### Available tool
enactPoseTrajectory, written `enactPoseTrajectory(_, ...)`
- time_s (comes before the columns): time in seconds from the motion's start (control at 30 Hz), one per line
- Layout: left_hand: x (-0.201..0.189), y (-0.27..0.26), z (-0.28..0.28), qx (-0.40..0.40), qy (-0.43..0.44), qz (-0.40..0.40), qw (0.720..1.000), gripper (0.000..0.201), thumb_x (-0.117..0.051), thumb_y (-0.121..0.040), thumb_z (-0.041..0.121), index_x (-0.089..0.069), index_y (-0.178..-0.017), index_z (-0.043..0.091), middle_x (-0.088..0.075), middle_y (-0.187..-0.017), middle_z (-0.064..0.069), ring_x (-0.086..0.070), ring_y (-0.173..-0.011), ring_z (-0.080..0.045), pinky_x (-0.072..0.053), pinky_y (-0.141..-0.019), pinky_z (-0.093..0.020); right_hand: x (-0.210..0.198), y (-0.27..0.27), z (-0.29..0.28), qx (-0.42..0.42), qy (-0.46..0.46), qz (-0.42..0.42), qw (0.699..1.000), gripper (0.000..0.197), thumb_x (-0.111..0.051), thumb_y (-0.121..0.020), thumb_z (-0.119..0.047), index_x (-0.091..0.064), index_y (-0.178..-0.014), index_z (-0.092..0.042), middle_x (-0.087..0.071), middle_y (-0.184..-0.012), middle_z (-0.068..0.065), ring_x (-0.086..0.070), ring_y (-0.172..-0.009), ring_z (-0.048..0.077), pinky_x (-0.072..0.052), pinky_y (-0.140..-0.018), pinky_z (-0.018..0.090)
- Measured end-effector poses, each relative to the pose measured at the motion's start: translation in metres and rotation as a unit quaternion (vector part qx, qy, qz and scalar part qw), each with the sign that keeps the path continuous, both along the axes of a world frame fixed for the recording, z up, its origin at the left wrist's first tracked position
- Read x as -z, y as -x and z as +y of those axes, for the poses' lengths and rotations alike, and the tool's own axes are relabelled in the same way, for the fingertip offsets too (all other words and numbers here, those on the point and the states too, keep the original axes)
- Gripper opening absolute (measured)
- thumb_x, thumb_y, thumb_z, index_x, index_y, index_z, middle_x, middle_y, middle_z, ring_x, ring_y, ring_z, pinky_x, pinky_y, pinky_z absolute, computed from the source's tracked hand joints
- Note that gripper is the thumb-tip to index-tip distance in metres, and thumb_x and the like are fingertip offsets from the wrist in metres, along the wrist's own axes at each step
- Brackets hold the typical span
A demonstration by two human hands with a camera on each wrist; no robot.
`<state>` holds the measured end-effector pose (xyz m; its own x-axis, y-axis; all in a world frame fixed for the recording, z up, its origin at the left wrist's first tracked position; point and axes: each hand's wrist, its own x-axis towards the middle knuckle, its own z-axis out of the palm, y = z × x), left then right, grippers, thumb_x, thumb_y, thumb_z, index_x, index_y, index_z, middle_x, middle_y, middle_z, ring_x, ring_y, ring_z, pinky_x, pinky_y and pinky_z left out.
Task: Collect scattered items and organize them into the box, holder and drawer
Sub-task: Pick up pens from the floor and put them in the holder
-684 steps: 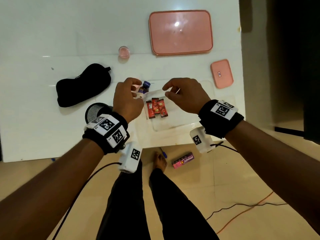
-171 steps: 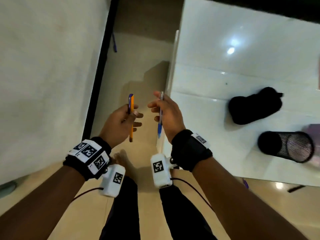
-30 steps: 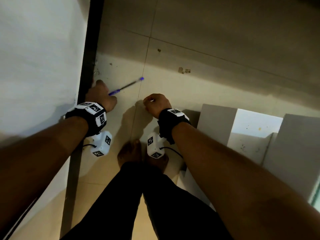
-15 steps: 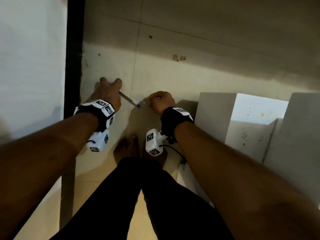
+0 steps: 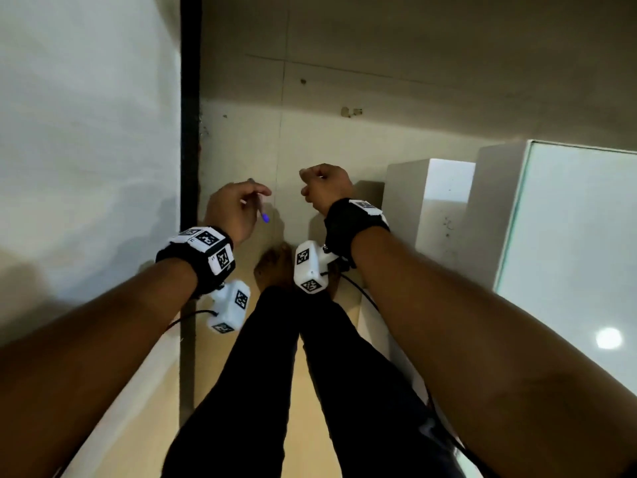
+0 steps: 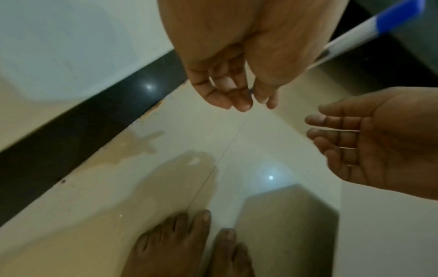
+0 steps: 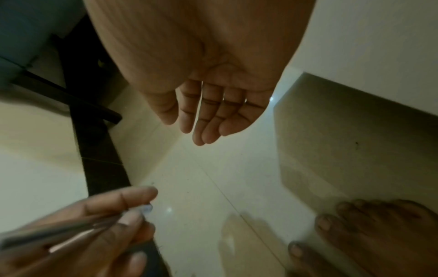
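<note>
A pen (image 5: 259,205) with a pale barrel and a blue end is pinched in my left hand (image 5: 256,194), above the floor tiles. The left wrist view has the pen (image 6: 369,31) running up past the thumb side of that hand (image 6: 251,101). In the right wrist view my left hand (image 7: 132,209) holds the pen (image 7: 59,234) at the bottom left. My right hand (image 5: 310,182) hovers beside it, a little apart, with loosely curled fingers (image 7: 208,120) and nothing in them. No box, holder or drawer is in view.
A white wall (image 5: 86,150) with a black skirting strip (image 5: 189,132) runs along the left. White furniture legs (image 5: 424,201) and a glossy white table top (image 5: 568,253) stand at the right. My bare feet (image 6: 189,243) stand on the cream tiled floor (image 5: 310,132).
One second ago the pen lay on the floor by the skirting. My left hand took hold of it and lifted it. Both hands have risen from the floor.
</note>
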<state>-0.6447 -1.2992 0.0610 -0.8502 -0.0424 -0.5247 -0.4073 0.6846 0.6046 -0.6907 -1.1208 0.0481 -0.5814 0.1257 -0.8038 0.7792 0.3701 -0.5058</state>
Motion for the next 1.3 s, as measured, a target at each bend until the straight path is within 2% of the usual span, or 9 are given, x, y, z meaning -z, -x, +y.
enactPoseTrajectory(0.13, -0.086, 0.001, 0.012, 0.018, -0.048, 0.063, 0.997, 0.042, -0.046, -0.087, -0.008, -0.074, -0.106, 0.017, -0.068, -0.102, -0.007, -0.063, -0.09, -0.021, -0.052, -0.084, -0.03, -0.071, -0.003, -0.006, -0.026, 0.038, 0.024, 0.999, 0.026, -0.062, -0.088, -0.042, -0.068, -0.072, -0.022, -0.07, -0.07, -0.003, -0.066, -0.072, 0.018, -0.056, -0.08, 0.04)
enactPoseTrajectory(0.3, -0.16, -0.016, 0.038, 0.058, -0.107, 0.099, 0.988, 0.039, -0.046, -0.08, -0.011, -0.074, -0.101, 0.005, -0.068, -0.101, -0.007, -0.063, -0.081, -0.018, -0.054, -0.083, -0.034, -0.151, -0.027, -0.001, -0.076, 0.068, 0.096, 0.99, 0.024, -0.056, -0.091, -0.033, -0.07, -0.073, -0.028, -0.068, -0.072, -0.011, -0.065, -0.073, 0.011, -0.051, -0.075, 0.028)
enactPoseTrajectory(0.53, -0.202, -0.089, 0.061, 0.082, -0.136, 0.152, 0.976, 0.025, -0.056, -0.079, 0.004, -0.076, -0.091, 0.013, -0.066, -0.09, 0.005, -0.058, -0.071, -0.004, -0.044, -0.069, -0.011, -0.228, -0.118, 0.014, 0.019, 0.105, 0.203, 0.973, 0.031, -0.058, -0.097, -0.024, -0.073, -0.078, -0.005, -0.068, -0.073, 0.002, -0.06, -0.062, 0.0, -0.047, -0.063, 0.01)
enactPoseTrajectory(0.6, -0.21, -0.114, 0.062, 0.09, -0.145, 0.155, 0.973, 0.02, -0.057, -0.078, 0.013, -0.075, -0.087, 0.014, -0.067, -0.086, 0.004, -0.06, -0.07, -0.009, -0.049, -0.067, -0.019, -0.241, -0.153, 0.017, 0.028, 0.108, 0.228, 0.967, 0.025, -0.061, -0.095, -0.027, -0.075, -0.083, -0.01, -0.07, -0.073, -0.004, -0.065, -0.069, 0.001, -0.05, -0.069, 0.014)
enactPoseTrajectory(0.67, -0.22, -0.143, 0.063, 0.125, -0.137, 0.149, 0.971, 0.018, -0.057, -0.078, 0.017, -0.073, -0.083, 0.011, -0.066, -0.082, 0.001, -0.061, -0.068, -0.016, -0.053, -0.065, -0.032, -0.246, -0.191, 0.021, 0.031, 0.085, 0.23, 0.969, 0.02, -0.063, -0.093, -0.031, -0.076, -0.09, -0.016, -0.074, -0.08, -0.003, -0.069, -0.078, 0.009, -0.056, -0.078, 0.028)
enactPoseTrajectory(0.77, -0.236, -0.184, 0.072, 0.176, -0.153, 0.11, 0.966, 0.015, -0.06, -0.078, 0.012, -0.074, -0.083, 0.014, -0.061, -0.081, 0.008, -0.059, -0.068, -0.013, -0.052, -0.064, -0.032, -0.258, -0.244, 0.03, 0.084, 0.064, 0.211, 0.972, 0.017, -0.064, -0.091, -0.027, -0.074, -0.083, -0.017, -0.073, -0.076, 0.0, -0.069, -0.074, 0.015, -0.058, -0.078, 0.039)
enactPoseTrajectory(0.97, -0.273, -0.231, 0.102, 0.194, -0.209, 0.08, 0.955, 0.015, -0.065, -0.081, 0.015, -0.075, -0.089, 0.023, -0.066, -0.085, 0.014, -0.063, -0.071, -0.005, -0.054, -0.067, -0.026, -0.298, -0.31, 0.073, 0.144, -0.009, 0.253, 0.957, 0.01, -0.059, -0.096, -0.021, -0.065, -0.09, -0.017, -0.072, -0.081, -0.002, -0.069, -0.077, 0.015, -0.056, -0.074, 0.036)
enactPoseTrajectory(1.13, -0.3, -0.243, 0.147, 0.223, -0.226, 0.075, 0.945, 0.016, -0.068, -0.082, 0.011, -0.074, -0.089, 0.024, -0.07, -0.085, 0.013, -0.064, -0.074, -0.007, -0.055, -0.066, -0.026, -0.341, -0.332, 0.118, 0.25, -0.012, 0.295, 0.922, 0.008, -0.053, -0.1, -0.016, -0.059, -0.094, -0.015, -0.074, -0.087, 0.01, -0.07, -0.074, 0.015, -0.047, -0.06, 0.015)
enactPoseTrajectory(1.3, -0.327, -0.261, 0.214, 0.267, -0.228, 0.064, 0.934, 0.025, -0.057, -0.078, 0.008, -0.075, -0.089, 0.023, -0.072, -0.086, 0.011, -0.065, -0.074, -0.008, -0.053, -0.064, -0.024, -0.368, -0.363, 0.174, 0.32, -0.018, 0.354, 0.879, 0.01, -0.056, -0.097, -0.012, -0.057, -0.09, -0.018, -0.074, -0.089, 0.01, -0.069, -0.075, 0.019, -0.049, -0.061, 0.019)
